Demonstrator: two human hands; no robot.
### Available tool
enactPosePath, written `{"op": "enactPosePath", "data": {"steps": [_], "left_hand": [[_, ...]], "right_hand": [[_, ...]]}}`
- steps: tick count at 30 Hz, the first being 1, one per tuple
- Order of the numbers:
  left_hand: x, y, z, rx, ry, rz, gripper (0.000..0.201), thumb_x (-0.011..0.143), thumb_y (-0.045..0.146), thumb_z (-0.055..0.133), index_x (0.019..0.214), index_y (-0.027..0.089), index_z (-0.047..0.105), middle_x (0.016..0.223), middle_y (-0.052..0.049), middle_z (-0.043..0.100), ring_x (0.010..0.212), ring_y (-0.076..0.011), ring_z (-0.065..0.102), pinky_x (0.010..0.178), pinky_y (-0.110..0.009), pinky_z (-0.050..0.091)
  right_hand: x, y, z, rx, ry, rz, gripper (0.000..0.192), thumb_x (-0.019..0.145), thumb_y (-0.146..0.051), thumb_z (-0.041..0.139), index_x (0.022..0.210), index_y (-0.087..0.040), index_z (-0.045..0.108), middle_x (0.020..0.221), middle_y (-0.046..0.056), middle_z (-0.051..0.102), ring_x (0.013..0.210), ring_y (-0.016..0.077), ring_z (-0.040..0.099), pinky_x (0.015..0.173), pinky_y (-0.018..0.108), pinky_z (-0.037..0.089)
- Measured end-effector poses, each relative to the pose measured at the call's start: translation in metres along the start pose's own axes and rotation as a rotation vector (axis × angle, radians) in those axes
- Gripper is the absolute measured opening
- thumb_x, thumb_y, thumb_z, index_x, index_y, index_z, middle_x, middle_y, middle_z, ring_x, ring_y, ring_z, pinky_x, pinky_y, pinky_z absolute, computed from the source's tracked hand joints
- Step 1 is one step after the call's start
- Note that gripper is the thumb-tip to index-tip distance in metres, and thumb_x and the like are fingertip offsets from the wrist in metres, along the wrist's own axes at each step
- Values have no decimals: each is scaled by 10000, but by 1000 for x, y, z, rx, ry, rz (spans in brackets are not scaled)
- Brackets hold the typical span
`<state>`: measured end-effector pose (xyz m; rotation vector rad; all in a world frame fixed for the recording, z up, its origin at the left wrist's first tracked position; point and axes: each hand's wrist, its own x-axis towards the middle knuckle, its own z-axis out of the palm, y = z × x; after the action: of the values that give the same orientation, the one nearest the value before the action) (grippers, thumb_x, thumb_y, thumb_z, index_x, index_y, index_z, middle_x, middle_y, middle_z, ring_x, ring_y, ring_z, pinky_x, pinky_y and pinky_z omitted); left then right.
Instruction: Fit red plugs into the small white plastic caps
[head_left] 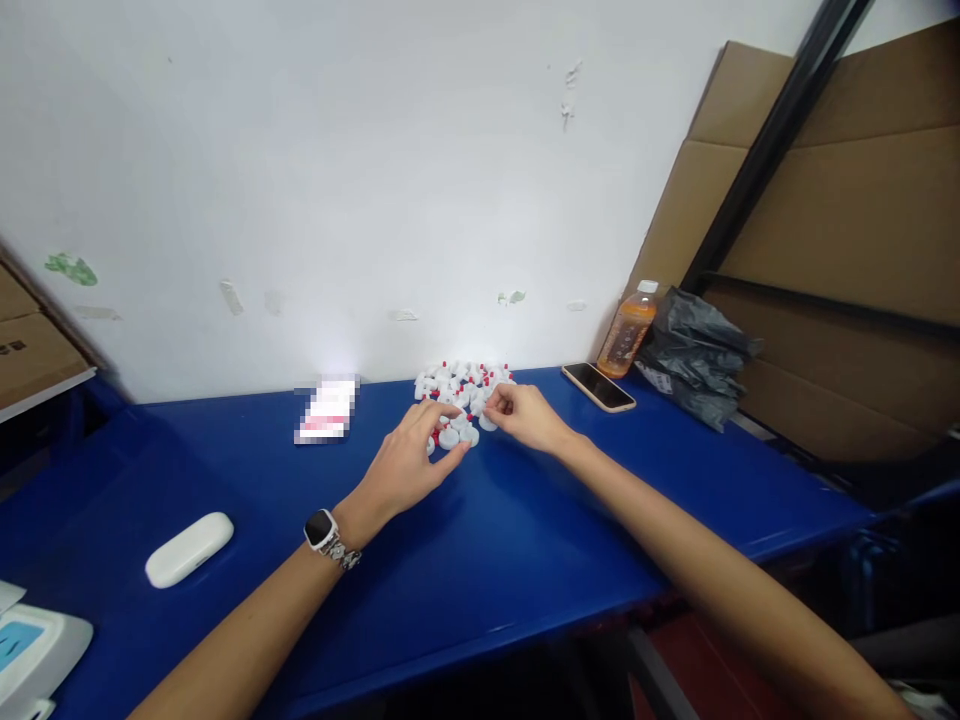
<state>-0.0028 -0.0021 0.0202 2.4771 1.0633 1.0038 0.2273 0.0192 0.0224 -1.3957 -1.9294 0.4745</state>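
Smooth, rounded oblong white case [189, 550] on the slick blue tabletop [517, 560], left side. Mid-table near the wall [412, 180]: heap of small red-and-white pieces [454, 385], plastic-looking, some with round disc ends. Right of that: flat glossy phone [598, 386], orange-filled bottle [628, 332], crumpled grey bag [697, 345]. Left hand [411, 455]: thumb and fingers spread in a C at the heap's near-left edge. Right hand [527, 415]: fingertips together at its right edge; can't tell if pinching a piece.
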Motion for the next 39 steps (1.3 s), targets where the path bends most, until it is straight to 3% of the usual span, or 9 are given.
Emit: {"op": "enactPosePath", "data": {"steps": [5,12,17,20,24,27,30,34,39], "left_hand": [[0,-6,-7,5,49,16,214,923,316,560,1120,238,594,1091,-43,623,983,-208,567,779,-330,477],[1,-7,-9,-28,74,27,154,941,288,537,1058,232,619,1052,-40,622,930,-191,560,761,-318,459],[0,-3,-10,-35,79,47,132,946,274,531,1027,234,627,1041,-36,625,942,-187,557,757,-312,458],[-1,-6,-12,-33,79,40,131,952,282,524,1020,235,625,1035,-34,621,910,-179,556,745,-310,459],[0,-10,-15,-33,109,22,139,948,299,534,1034,233,620,1027,-39,610,879,-174,560,707,-302,464],[1,-9,-13,-71,150,-3,169,935,310,561,1075,231,609,1065,-46,596,869,-166,573,686,-292,475],[2,-8,-8,-124,158,-35,237,923,346,587,1127,225,588,1111,-54,582,856,-158,582,683,-288,492],[0,-11,0,-99,91,-39,267,916,360,593,1147,226,584,1087,-45,576,823,-151,583,718,-303,497],[-3,-13,2,-68,28,-33,202,944,339,540,1101,229,604,1073,-43,580,864,-164,588,757,-313,488]], "right_hand": [[2,0,11,-121,-103,-7,55,793,-219,625,773,-169,639,672,-6,646,596,108,564,564,216,369],[19,-9,-6,-348,-26,113,182,830,-344,606,957,-238,681,832,8,715,726,156,618,603,244,359],[39,-10,0,-436,-117,225,168,744,-354,692,854,-230,711,922,46,732,803,194,642,621,263,379],[44,-8,0,-381,-109,256,135,728,-340,706,797,-225,713,891,36,739,793,188,646,616,261,386],[41,-7,-11,-228,-1,248,147,753,-345,688,764,-199,701,755,29,721,693,164,629,584,248,390],[32,-14,-14,37,102,211,216,800,-376,647,770,-165,681,666,30,686,596,142,588,548,240,396],[19,-23,-2,286,108,159,245,820,-384,616,772,-149,662,662,35,681,559,128,568,534,232,405],[12,-19,13,270,88,138,193,800,-344,623,770,-154,645,661,26,680,575,129,585,552,226,413],[12,13,-4,125,202,162,209,837,-357,572,795,-161,632,712,21,673,632,133,590,601,236,423]]}}
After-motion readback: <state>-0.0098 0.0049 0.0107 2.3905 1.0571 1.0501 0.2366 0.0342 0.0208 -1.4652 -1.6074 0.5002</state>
